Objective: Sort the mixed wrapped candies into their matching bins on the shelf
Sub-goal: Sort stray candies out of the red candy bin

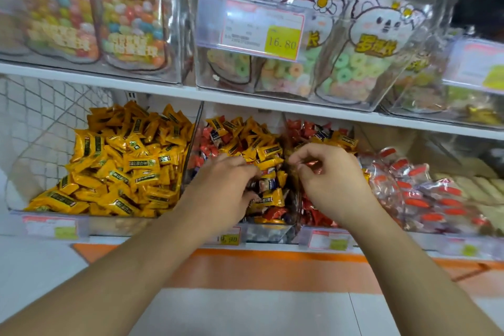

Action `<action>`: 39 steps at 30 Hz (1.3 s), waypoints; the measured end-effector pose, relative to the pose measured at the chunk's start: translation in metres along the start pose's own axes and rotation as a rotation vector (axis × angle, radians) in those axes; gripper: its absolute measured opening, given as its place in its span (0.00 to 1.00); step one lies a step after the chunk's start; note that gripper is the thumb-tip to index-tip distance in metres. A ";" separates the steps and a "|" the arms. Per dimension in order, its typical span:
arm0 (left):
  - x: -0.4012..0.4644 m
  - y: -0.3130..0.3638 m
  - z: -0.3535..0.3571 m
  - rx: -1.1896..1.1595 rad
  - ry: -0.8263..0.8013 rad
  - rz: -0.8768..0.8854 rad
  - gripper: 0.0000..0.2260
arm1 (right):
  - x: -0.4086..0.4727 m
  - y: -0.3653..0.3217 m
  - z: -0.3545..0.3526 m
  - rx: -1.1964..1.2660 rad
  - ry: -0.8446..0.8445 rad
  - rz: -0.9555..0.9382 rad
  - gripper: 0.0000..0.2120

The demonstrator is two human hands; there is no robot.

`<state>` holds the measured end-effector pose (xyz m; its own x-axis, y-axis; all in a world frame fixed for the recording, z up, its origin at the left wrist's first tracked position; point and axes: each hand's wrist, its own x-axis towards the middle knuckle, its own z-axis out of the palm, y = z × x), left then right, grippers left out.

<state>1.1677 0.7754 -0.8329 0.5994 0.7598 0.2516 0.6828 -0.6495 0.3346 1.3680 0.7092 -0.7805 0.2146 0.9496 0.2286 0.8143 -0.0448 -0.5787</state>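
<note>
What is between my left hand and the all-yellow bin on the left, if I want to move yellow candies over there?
Only the clear divider wall separates the mixed bin, where the left hand digs, from the yellow bin. The yellow bin's top is open, so lifting candies over the wall looks unobstructed.

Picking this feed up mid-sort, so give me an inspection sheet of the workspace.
Surface: white lower shelf, price tags on its front edge.
Job's things: yellow candy bin uniform; middle bin mixes yellow, red and dark wrappers; red candy bin holds stray yellows.
Clutter: nothing seen.
Hands: left hand digs into middle bin; right hand pinches a red candy.
Cables: nothing seen.
Surroundings: upper shelf jars, 16.80 tag.
</note>
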 end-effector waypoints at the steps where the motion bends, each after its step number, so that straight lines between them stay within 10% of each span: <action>1: 0.002 0.003 0.000 -0.062 0.017 -0.002 0.15 | 0.000 0.003 -0.002 0.004 0.001 0.006 0.11; 11: 0.023 0.026 0.018 -0.057 -0.132 -0.040 0.24 | -0.001 0.014 -0.007 0.017 0.010 0.018 0.12; 17: 0.027 0.035 0.025 -0.131 0.084 -0.008 0.05 | 0.000 0.016 -0.001 0.016 0.012 0.021 0.12; 32: -0.025 -0.038 -0.079 -0.373 0.506 -0.334 0.04 | 0.006 -0.013 0.020 -0.055 -0.026 -0.114 0.10; 39: -0.051 -0.062 -0.087 -0.193 0.311 -0.405 0.08 | 0.009 -0.025 0.023 -0.044 -0.070 -0.096 0.11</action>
<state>1.0581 0.7797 -0.7873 0.1322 0.9398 0.3150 0.7271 -0.3079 0.6136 1.3372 0.7256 -0.7827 0.0971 0.9694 0.2252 0.8528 0.0356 -0.5211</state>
